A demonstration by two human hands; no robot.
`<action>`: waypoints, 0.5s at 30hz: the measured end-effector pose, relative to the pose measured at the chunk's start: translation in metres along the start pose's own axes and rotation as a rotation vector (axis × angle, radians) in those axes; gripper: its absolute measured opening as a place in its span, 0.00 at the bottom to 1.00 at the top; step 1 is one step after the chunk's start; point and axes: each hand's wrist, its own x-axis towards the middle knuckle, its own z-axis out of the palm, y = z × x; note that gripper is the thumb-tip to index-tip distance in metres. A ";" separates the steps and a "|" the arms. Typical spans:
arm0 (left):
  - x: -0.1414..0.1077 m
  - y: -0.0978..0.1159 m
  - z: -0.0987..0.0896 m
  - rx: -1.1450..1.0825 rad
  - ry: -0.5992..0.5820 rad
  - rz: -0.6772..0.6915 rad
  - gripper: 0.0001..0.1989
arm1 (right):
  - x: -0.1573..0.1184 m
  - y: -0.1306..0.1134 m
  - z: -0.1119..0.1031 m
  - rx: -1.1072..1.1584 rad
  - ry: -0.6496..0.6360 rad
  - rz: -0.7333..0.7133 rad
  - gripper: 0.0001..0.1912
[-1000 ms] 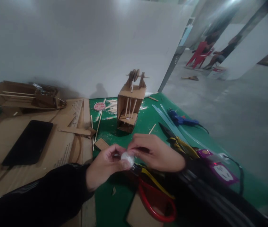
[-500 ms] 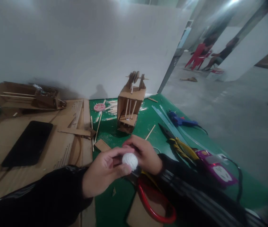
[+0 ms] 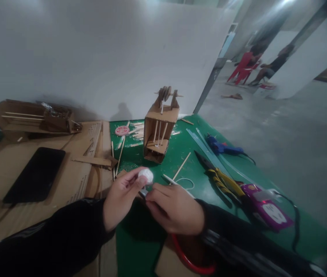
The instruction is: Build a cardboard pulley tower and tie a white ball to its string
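A small white ball of string (image 3: 145,176) is pinched between the thumb and fingers of my left hand (image 3: 121,196). Just right of it, my right hand (image 3: 175,207) is closed with its fingertips pressed together near the ball; a thin strand seems to run down from the ball towards them. What else the right fingers hold is hidden. A white pointed stick (image 3: 169,179) and a loop of white string (image 3: 191,182) show beyond the right hand. Behind both hands stands a cardboard frame (image 3: 163,111) with wooden sticks inside and discs on top. Red-handled scissors (image 3: 190,265) lie partly under my right wrist.
Pliers (image 3: 223,181), a blue glue gun (image 3: 223,147) and a purple power box (image 3: 267,207) lie on the green table (image 3: 140,246) at right. A black phone (image 3: 37,173) and another cardboard build (image 3: 36,117) are at left. A person (image 3: 279,63) sits far off.
The ball has moved up and left in my left hand. My right hand has come down and nearer, away from the ball's far side, uncovering the white pointed stick.
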 end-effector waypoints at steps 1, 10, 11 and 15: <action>0.000 0.000 0.001 -0.014 -0.008 -0.007 0.19 | 0.000 -0.001 -0.005 0.060 -0.007 0.008 0.06; -0.005 0.004 0.004 -0.088 -0.193 -0.120 0.16 | 0.000 0.015 -0.033 0.051 0.198 -0.002 0.08; -0.005 0.004 0.004 -0.100 -0.218 -0.134 0.16 | 0.000 0.017 -0.033 0.035 0.210 -0.011 0.08; -0.007 0.007 0.005 -0.157 -0.282 -0.138 0.17 | 0.002 0.024 -0.031 0.155 0.271 0.028 0.08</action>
